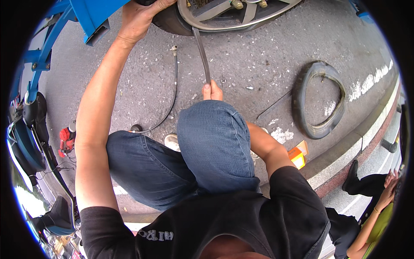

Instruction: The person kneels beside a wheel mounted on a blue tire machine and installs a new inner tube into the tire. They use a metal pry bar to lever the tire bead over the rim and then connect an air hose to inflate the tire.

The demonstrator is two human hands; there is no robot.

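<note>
At the top edge is a wheel with a black tyre [170, 20] and a metal spoked rim [248, 25], only partly in view. My left hand [137, 21] grips the tyre at its left side, thumb stretched over the rubber and the other fingers mostly hidden. In front of my raised knee, my right hand [212, 91] is closed around the lower end of a flat metal tyre lever [202, 54]. The lever's far tip meets the edge where rim and tyre join. My knee hides part of the right forearm.
A black rubber inner tube [300, 105] lies on the asphalt at right, beside a thin rod [276, 105]. An air hose [176, 82] curves left of the lever. Also around me: an orange box [296, 156], red tool [65, 140], blue frame [88, 21], kerb [340, 157] and seated person [371, 220].
</note>
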